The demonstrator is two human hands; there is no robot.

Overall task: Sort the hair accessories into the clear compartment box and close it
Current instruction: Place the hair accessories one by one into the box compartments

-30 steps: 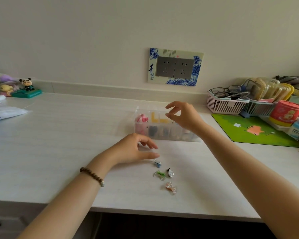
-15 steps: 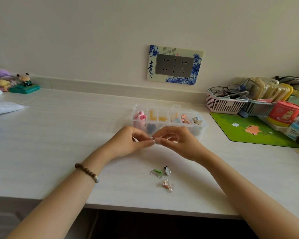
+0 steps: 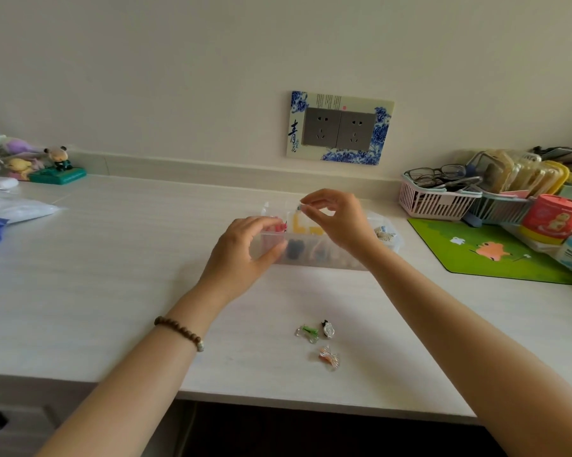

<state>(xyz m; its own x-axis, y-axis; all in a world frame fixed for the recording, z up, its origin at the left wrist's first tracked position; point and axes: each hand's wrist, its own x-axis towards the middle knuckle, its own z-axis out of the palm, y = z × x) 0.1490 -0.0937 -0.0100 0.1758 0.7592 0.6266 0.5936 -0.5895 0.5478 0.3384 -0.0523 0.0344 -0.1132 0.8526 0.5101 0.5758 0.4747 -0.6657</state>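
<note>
The clear compartment box lies open on the white desk, with coloured accessories in its cells. My left hand grips the box's left end, thumb on its front wall. Above the back row, my right hand pinches a tiny blue hair clip between thumb and fingertips. Three small clips lie on the desk nearer to me: a green one, a black and white one and an orange one.
A green mat lies to the right. Behind it stand a pink basket holding glasses, a red tub and other containers. Toy figures and white cloth sit far left. The desk's front edge is close.
Both hands met in front of the box, where the blue clip passed to my right hand. My right hand then rose over the back row and my left hand moved onto the box's left end.
</note>
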